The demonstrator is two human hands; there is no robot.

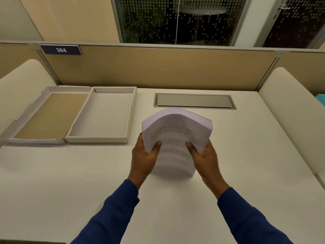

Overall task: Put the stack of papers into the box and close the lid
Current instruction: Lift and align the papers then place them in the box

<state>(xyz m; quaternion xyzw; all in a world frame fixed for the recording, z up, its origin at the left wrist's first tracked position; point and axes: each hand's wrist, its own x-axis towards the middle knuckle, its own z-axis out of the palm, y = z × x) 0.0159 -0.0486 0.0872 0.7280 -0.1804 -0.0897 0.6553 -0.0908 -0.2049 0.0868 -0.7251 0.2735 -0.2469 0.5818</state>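
Both your hands — left (143,154), right (204,155) — have a closed grip on the papers (175,136), raised over the counter (246,155); the open box (131,111) lies up-left, long axis pointing away, nearer your left.

An office cubicle: a white desk (228,155) is fenced by a tan fabric partition (158,67) bearing a blue number plate (61,50) reading 384. A cable hatch (194,101) is set into the desktop, and dotted glass walls (175,20) stand behind the partition.
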